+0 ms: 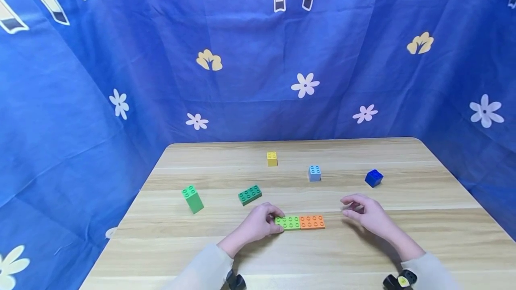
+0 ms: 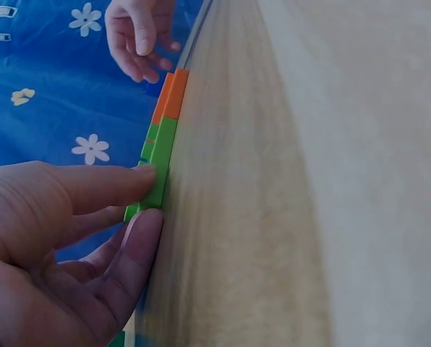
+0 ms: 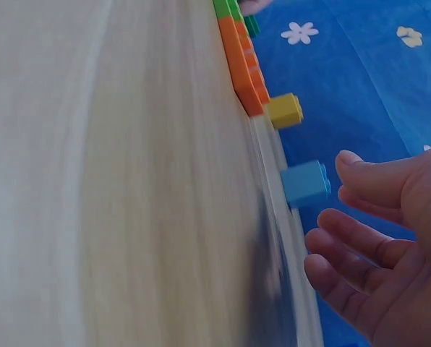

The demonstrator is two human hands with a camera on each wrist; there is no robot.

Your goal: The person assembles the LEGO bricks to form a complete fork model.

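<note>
A lime green toy brick and an orange toy brick lie end to end on the wooden table, studs up. My left hand pinches the lime brick's left end between thumb and fingers; the left wrist view shows this grip on the green brick. To the right of the orange brick, my right hand hovers over the table with relaxed, slightly bent fingers and holds nothing. In the right wrist view a gap shows between its thumb and fingers, apart from the orange brick.
Behind the hands stand a yellow brick, a light blue brick and a dark blue brick. A dark green brick and a tall bright green block are at the left. Blue patterned cloth hangs behind the table.
</note>
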